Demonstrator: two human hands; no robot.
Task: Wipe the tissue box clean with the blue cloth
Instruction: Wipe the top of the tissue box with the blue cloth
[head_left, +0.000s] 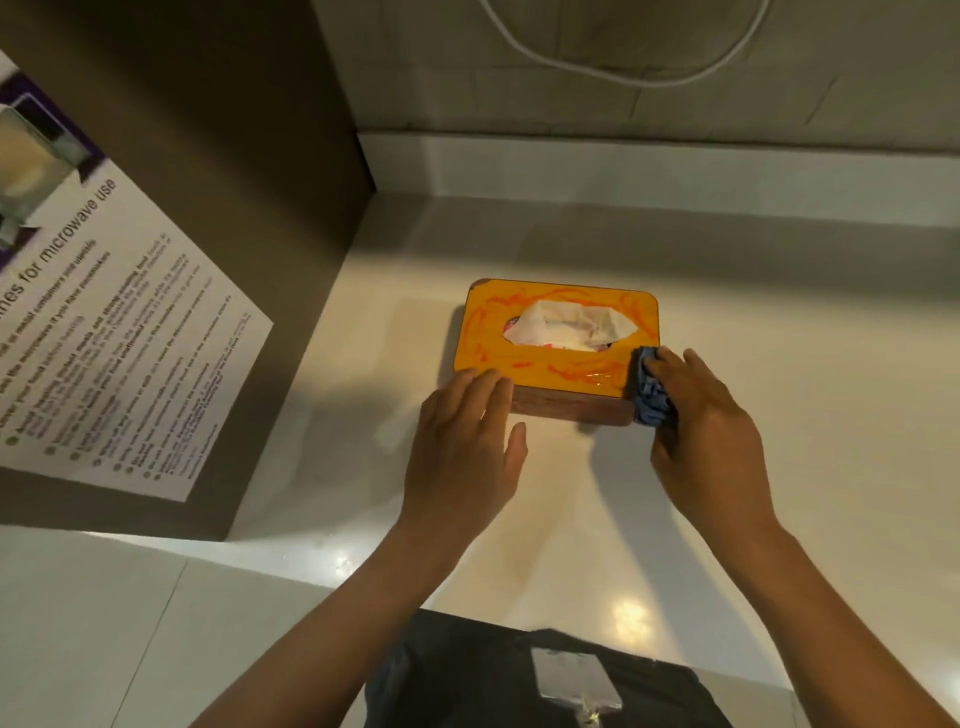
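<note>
Tissue box (540, 364) sits mid frame on pale surface (779, 415). Left hand (462, 447) lies flat on near left corner, fingers straight, together. Right hand (701, 421) bunches blue cloth (649, 389) at right end. Red smears could spread into tissue (566, 327); box could slide if left hand lets up.

Rectangular tissue box (556, 358): glossy orange top smeared red, dark wood-grain sides; crumpled white paper tissue (571, 325) in the slot. Bunched blue cloth (652, 392), soft, matt. Cream countertop (779, 415) smooth, shiny, glare spots near front edge.
</note>
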